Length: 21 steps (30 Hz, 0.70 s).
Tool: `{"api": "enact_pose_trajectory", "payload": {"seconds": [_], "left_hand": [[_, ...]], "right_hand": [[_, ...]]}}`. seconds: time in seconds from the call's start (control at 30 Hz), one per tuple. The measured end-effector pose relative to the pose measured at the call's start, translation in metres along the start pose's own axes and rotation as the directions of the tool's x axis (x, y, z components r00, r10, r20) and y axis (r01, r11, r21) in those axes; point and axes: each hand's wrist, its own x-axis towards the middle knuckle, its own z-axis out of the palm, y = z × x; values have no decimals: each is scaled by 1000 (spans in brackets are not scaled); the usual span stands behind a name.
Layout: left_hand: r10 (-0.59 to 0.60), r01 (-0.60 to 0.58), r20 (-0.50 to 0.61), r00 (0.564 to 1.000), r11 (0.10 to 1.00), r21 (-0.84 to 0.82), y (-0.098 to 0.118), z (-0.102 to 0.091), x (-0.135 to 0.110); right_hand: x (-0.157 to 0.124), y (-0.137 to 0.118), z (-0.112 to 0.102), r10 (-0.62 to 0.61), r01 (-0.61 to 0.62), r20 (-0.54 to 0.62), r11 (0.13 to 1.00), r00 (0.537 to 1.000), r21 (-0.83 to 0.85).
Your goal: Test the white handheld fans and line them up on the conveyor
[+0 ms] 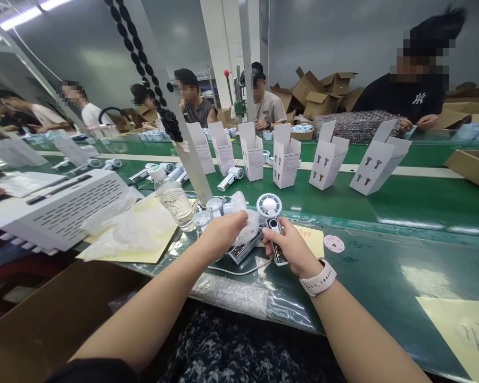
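My right hand [289, 246] is closed around the dark handle of a small white handheld fan [270, 206], held upright over the green table edge. A pale watch sits on that wrist. My left hand [223, 230] is closed over a second fan [245, 246] that lies partly in a clear wrapper beside the first. Two more round fan heads [208, 211] stand just behind my left hand.
A clear water bottle [172, 198] stands on yellow paper with plastic bags. Open white cartons [286, 156] line the green conveyor [403, 202]. A white perforated box [59, 208] sits left. A round pink sticker [334, 243] lies right. Several people work across the belt.
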Motion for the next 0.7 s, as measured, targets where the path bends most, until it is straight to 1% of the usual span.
{"api": "enact_pose_trajectory", "payload": {"seconds": [0.07,0.1,0.17,0.23,0.27,0.33,0.4,0.43,0.47,0.5,0.57,0.63,0.67,0.7], "left_hand": [[101,-102,11,995,992,71,0,2,2],[137,-137,9,991,988,76,1,4,2],[161,-161,-6,987,987,9,2,5,5],[120,-115,22,992,978,-175,2,7,9],[86,-69,50,995,959,-276,2,7,11],[26,22,106,994,902,-432,0,6,17],[-3,73,136,991,856,-512,-5,4,22],[-5,84,148,989,841,-535,-9,2,24],[-1,93,163,987,825,-557,-12,1,25],[-2,108,180,984,805,-583,-16,-1,26],[-47,175,210,977,741,-648,-24,-4,25],[-144,264,227,963,670,-694,-30,-5,24],[-196,295,221,955,658,-693,-32,-5,23],[-233,307,201,952,675,-671,-33,-6,23]], "right_hand": [[0,0,1,-16,16,1,999,1000,27],[0,-1,2,-17,17,-1,999,1000,39],[-2,-2,2,-26,27,-12,998,1000,50],[-5,-5,3,-88,88,1,996,996,18],[-7,-7,2,-137,138,39,990,990,-12],[-11,-8,1,-216,229,177,972,960,-55],[-14,-8,-1,-227,268,303,958,925,-100],[-14,-6,-1,-219,280,324,947,920,-156],[-13,-4,-1,-211,294,315,924,926,-245],[-12,-2,0,-205,303,286,882,936,-360],[-9,2,2,-197,288,216,757,956,-586],[-6,4,4,-171,243,173,651,970,-719],[-5,4,5,-157,223,159,613,975,-758],[-5,4,6,-147,207,148,582,978,-786]]}}
